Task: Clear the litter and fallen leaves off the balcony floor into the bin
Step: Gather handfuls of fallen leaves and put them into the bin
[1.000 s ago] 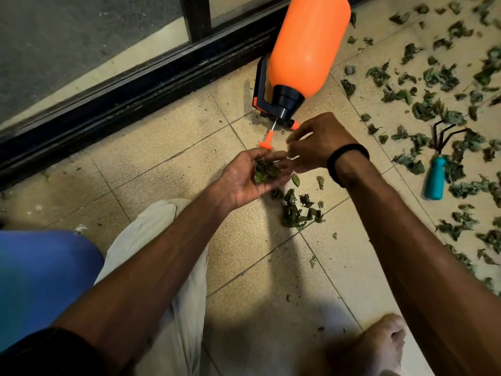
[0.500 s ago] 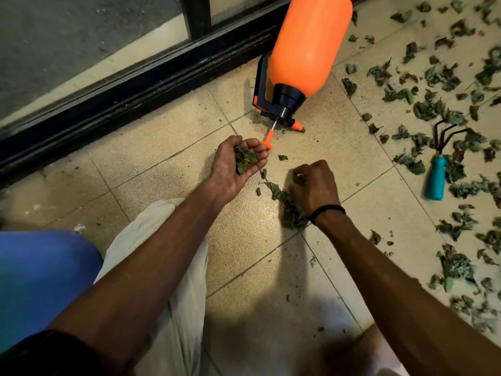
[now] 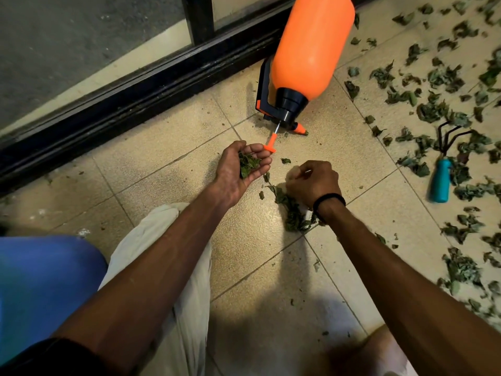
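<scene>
Nearest you, your pale trouser leg [image 3: 173, 267] and a blue container [image 3: 40, 289] filled the near left of the tiled balcony floor [image 3: 168, 169], the container's shape too blurred to read further. Both forearms reached out over the tiles. Your right hand [image 3: 311, 183], with a black band [image 3: 329, 200] on its wrist, was knuckles-up and curled down onto a small heap of leaves [image 3: 294, 213] lying across a tile joint; the fingers were bent in together, though whether they had pinched any leaf you could not tell from above. Just to its left your left hand [image 3: 241, 166] was palm-up and cupped, fingers curved loosely around a clump of gathered leaves [image 3: 248, 164] resting in the palm. A few single bits lay on the tiles between the two hands.

Just past your left fingertips stood the orange pump knob of an orange pressure sprayer [image 3: 311, 47], which lay on its side with its black cap toward you, near the dark door track [image 3: 135, 96] along the floor's far edge. Toward the right edge a teal-handled hand rake [image 3: 442, 175] lay among many more scattered leaves [image 3: 433, 109] (they covered the whole far right of the floor).
</scene>
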Motion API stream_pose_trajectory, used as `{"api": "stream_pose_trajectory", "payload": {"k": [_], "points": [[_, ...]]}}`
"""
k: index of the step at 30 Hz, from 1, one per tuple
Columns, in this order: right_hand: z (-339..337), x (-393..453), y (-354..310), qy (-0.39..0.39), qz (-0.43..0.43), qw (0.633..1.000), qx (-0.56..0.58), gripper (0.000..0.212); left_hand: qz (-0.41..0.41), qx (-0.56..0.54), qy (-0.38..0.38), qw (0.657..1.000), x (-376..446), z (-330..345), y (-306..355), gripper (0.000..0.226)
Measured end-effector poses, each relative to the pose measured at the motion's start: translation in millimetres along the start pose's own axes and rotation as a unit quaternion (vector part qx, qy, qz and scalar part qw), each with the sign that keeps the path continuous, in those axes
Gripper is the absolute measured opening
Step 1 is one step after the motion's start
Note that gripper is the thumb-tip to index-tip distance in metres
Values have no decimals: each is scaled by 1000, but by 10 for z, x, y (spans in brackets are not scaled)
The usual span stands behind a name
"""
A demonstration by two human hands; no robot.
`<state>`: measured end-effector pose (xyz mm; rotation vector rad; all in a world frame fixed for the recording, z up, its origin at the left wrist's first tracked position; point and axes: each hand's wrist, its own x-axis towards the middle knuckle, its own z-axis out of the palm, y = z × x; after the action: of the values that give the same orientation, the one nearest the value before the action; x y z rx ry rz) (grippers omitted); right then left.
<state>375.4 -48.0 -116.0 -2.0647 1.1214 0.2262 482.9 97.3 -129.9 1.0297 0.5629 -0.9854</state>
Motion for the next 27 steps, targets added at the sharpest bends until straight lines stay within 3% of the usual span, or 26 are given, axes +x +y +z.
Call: {"api": "stream_pose_trajectory", "payload": {"k": [2,4,8,12,15,21,27], "points": [[-43,11,-146,-14,9,992,126,15,-10,12,-1,1000,14,2,-16,48],[-69,12,-330,-53,-48,983,167,18,-39,6,-8,999,31,6,-27,43],[-57,61,-558,-71,-141,984,80,9,-77,-50,-16,996,-32,40,-25,42],[-83,258,-403,59,-108,991,53,8,-70,-73,-23,995,-24,-24,53,43],[-35,275,-222,30,-138,987,-82,19,-46,-70,-15,996,-8,-45,77,40],[472,-129,23,10,-284,936,-206,23,-6,-86,12,996,67,-87,104,41],[649,-556,191,-2,-408,842,-353,33,10,-72,22,997,69,-78,84,42]]}}
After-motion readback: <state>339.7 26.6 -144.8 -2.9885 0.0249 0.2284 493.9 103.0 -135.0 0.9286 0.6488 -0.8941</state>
